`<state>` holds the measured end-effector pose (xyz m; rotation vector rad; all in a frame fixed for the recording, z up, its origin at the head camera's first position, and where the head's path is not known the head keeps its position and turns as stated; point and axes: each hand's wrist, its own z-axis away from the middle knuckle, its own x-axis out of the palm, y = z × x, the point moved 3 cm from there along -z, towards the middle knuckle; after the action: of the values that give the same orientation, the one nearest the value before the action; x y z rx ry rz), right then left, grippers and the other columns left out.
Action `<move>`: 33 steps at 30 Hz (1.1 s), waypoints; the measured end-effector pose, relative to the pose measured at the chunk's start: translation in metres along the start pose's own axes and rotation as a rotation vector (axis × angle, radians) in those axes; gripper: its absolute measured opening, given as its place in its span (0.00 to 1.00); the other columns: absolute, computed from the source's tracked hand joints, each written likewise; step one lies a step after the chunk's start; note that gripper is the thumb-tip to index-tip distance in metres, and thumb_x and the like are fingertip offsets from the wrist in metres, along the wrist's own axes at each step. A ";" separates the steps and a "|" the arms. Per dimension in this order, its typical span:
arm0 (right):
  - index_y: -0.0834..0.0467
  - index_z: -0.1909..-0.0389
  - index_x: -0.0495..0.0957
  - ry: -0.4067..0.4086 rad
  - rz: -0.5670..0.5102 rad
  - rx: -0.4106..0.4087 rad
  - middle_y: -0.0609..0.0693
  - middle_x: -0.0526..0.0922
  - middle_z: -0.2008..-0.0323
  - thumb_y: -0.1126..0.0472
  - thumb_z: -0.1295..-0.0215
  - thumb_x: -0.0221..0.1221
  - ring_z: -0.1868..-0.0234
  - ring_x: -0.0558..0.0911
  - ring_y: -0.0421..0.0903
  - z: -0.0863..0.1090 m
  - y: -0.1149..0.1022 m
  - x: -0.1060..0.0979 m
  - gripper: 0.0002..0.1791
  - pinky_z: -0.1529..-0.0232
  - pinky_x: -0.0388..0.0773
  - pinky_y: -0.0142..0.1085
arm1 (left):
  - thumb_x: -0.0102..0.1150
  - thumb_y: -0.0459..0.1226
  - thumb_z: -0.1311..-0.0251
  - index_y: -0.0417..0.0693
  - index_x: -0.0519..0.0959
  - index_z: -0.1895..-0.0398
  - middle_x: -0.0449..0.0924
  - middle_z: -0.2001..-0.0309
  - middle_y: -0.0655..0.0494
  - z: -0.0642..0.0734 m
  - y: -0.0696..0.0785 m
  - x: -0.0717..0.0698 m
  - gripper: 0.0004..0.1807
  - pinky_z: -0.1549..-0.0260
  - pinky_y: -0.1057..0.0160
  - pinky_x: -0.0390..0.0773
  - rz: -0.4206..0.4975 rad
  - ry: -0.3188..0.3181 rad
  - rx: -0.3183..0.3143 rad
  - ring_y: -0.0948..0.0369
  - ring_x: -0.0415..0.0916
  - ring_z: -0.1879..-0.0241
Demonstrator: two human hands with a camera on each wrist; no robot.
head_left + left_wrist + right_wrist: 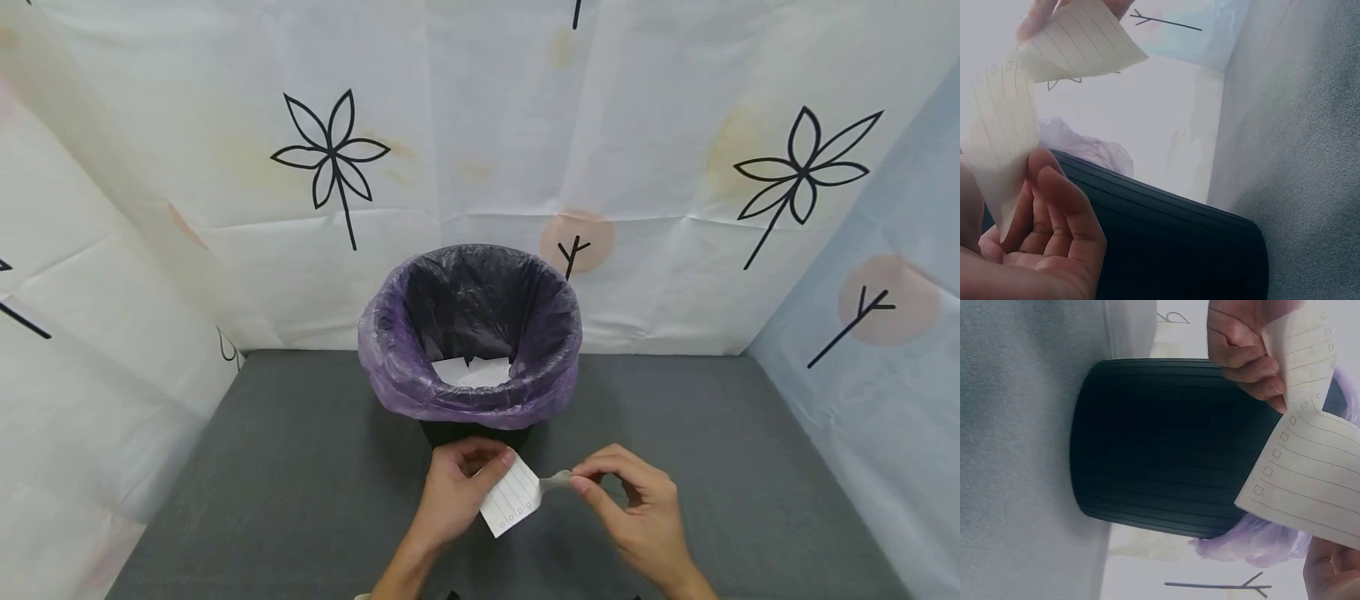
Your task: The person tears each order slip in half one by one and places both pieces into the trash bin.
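A white lined paper sheet (513,496) with small checkboxes along one edge is stretched between both hands, in front of the bin. My left hand (457,492) pinches its left part between thumb and fingers. The right hand (637,504) pinches the other part, which looks edge-on in the head view. In the right wrist view the two parts of the paper (1310,469) meet at a narrow spot; whether it is torn or twisted there I cannot tell. Behind the hands stands a dark ribbed bin (1160,444), lined with a purple plastic bag (468,408).
White paper pieces (483,372) lie inside the bin. The bin stands on a dark grey surface (300,483). White cloth walls (480,125) printed with flowers and twigs rise behind and at the left; a bluish one (900,250) is on the right.
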<state>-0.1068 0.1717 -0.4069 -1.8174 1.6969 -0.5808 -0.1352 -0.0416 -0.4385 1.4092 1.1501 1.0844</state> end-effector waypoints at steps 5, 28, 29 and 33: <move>0.70 0.62 0.82 0.031 -0.011 -0.013 0.61 0.82 0.69 0.78 0.40 0.66 0.66 0.81 0.44 -0.004 -0.006 -0.004 0.06 0.61 0.78 0.29 | 0.65 0.29 0.37 0.27 0.83 0.60 0.85 0.66 0.39 0.000 0.002 -0.005 0.09 0.75 0.69 0.79 0.034 0.032 -0.013 0.63 0.82 0.73; 0.73 0.62 0.81 0.066 -0.048 -0.047 0.59 0.83 0.66 0.86 0.45 0.63 0.63 0.80 0.44 -0.011 -0.006 -0.011 0.12 0.57 0.78 0.29 | 0.67 0.29 0.39 0.30 0.83 0.62 0.84 0.71 0.46 0.002 0.005 -0.016 0.07 0.77 0.68 0.78 0.036 0.109 -0.025 0.62 0.80 0.75; 0.74 0.62 0.81 0.067 -0.051 -0.050 0.59 0.83 0.66 0.86 0.45 0.63 0.63 0.80 0.44 -0.012 -0.006 -0.011 0.12 0.57 0.78 0.29 | 0.67 0.28 0.39 0.31 0.83 0.62 0.84 0.71 0.46 0.002 0.005 -0.017 0.07 0.77 0.68 0.78 0.033 0.113 -0.024 0.62 0.80 0.75; 0.75 0.62 0.81 0.074 -0.051 -0.051 0.59 0.83 0.65 0.87 0.46 0.63 0.63 0.81 0.44 -0.013 -0.007 -0.013 0.12 0.57 0.78 0.29 | 0.67 0.28 0.39 0.30 0.83 0.63 0.84 0.71 0.46 0.005 0.006 -0.019 0.06 0.76 0.68 0.78 0.030 0.134 -0.009 0.62 0.80 0.75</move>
<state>-0.1114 0.1828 -0.3921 -1.9016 1.7320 -0.6394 -0.1326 -0.0618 -0.4347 1.3672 1.2213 1.2188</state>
